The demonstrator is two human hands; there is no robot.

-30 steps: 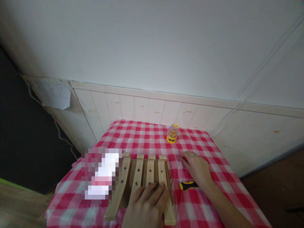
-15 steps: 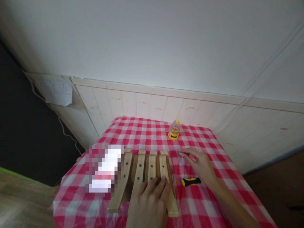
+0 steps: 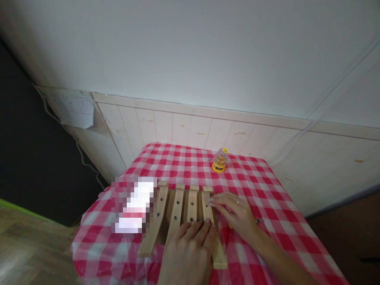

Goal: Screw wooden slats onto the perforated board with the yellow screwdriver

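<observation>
Several pale wooden slats (image 3: 177, 208) lie side by side as one wooden piece, with dark screw heads set along them. My left hand (image 3: 190, 245) rests flat across the lower part of the right-hand slats, fingers stretched out and slightly apart. At the upper hole of the rightmost slat (image 3: 207, 194), my right hand (image 3: 234, 211) has its thumb and forefinger pinched together. Whatever is between those fingertips is too small to make out. A yellow-and-black screwdriver handle (image 3: 230, 225) is mostly covered by the right hand; its metal tip (image 3: 259, 221) shows beyond the wrist.
A clear container with a yellow base (image 3: 220, 161), holding small yellow pieces, stands at the back of the table. A blurred-out bright rectangle (image 3: 136, 206) lies left of the slats. The red-and-white checked tablecloth (image 3: 184, 158) meets a white panelled wall (image 3: 166, 124).
My right hand has moved left from over the cloth to the rightmost slat's upper hole, now covering most of the screwdriver. My left hand stays on the slats. The view has shifted slightly.
</observation>
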